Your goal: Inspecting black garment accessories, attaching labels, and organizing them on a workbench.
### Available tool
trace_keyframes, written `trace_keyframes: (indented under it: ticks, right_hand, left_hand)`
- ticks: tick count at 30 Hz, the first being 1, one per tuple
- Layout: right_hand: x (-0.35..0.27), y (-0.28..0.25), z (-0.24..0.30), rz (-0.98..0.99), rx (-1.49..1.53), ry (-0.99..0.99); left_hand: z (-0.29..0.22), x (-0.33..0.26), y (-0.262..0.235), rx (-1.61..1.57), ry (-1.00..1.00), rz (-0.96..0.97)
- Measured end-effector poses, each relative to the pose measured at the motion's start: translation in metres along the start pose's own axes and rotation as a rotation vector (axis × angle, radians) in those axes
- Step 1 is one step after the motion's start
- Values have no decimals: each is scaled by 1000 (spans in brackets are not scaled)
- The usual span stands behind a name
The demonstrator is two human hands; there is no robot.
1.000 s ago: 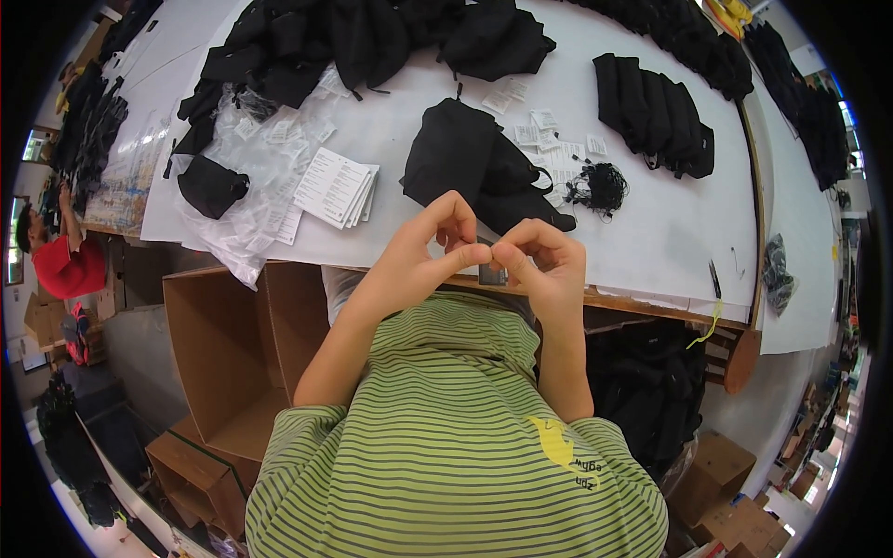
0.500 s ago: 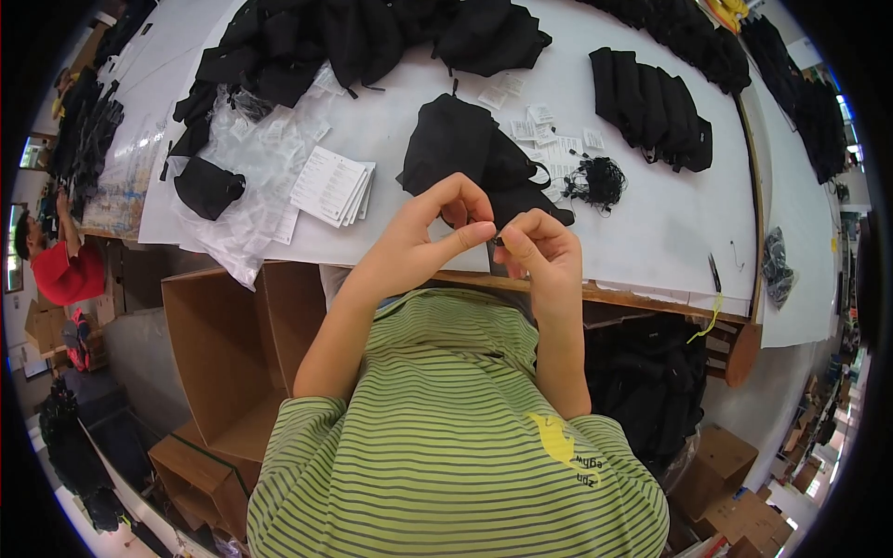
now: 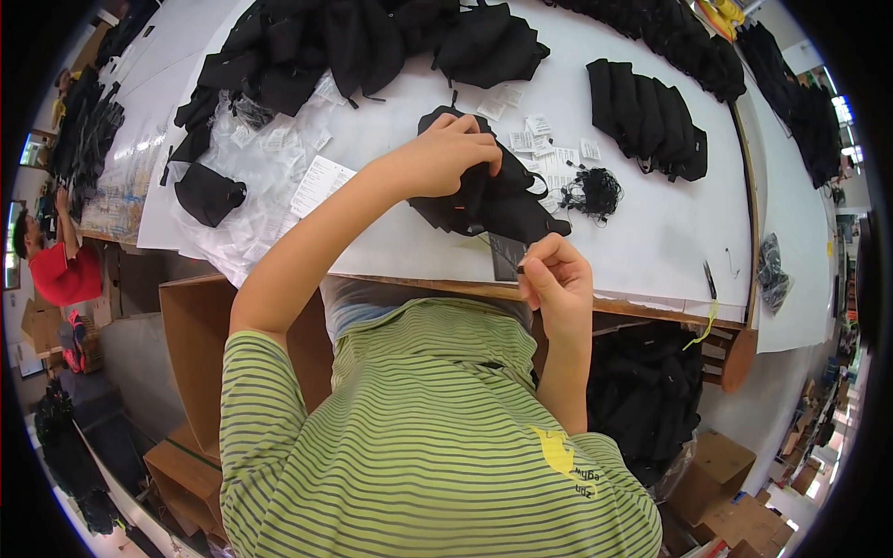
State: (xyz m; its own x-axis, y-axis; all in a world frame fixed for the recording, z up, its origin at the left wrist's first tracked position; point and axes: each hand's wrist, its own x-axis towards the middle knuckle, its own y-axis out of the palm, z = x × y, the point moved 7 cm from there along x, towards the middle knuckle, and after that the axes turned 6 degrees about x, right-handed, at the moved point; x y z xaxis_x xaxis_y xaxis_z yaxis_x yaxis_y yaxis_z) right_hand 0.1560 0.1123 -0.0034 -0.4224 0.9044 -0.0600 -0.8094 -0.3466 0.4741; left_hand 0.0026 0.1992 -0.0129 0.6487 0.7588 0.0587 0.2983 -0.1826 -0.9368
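Note:
My left hand (image 3: 451, 156) reaches across the table, its fingers bent and closed on a black fabric piece (image 3: 465, 209) with a narrow strap loop at its right. My right hand (image 3: 558, 279) is near the table's front edge, thumb and fingers pinching a small black bit (image 3: 523, 270), too small to name. Just left of that hand, a dark rectangular tag (image 3: 505, 254) shows at the edge of the fabric piece. Beyond the piece's right side lie a tangle of thin black cords (image 3: 593, 192) and several small white labels (image 3: 539, 139).
Black fabric pieces are heaped at the back left (image 3: 307, 46) and stacked in a row (image 3: 644, 116) at the right. Clear plastic bags (image 3: 251, 153) and a stack of white printed cards (image 3: 318, 186) lie left. Snips (image 3: 710, 279) lie right. Below stands a cardboard box (image 3: 195, 344).
My two hands have parted. The left has gone forward onto the black fabric piece and shifted it; the right has moved slightly toward me, still pinching. The dark tag now shows more.

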Motion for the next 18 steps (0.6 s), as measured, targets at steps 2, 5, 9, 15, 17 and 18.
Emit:
trace_keyframes:
  ticks: [2,5,9,15,17,18]
  right_hand:
    - [2,-11,1,-68,30,-32]
    - [2,-22,2,-95,112,-51]
    - [3,-48,30,-300,-422,-270]
    - [20,-21,58,-234,-799,-322]
    - [31,-8,42,-65,-842,-173]
    - [34,-3,36,-2,-803,-102]
  left_hand:
    - [5,-2,-16,122,26,-210]
    - [9,-14,-37,272,7,-391]
    - [-10,-35,-65,372,-40,-518]
    - [-75,-59,-45,457,17,-460]
    - [-91,-64,-43,435,50,-445]
    - [-95,-65,-42,420,62,-456]
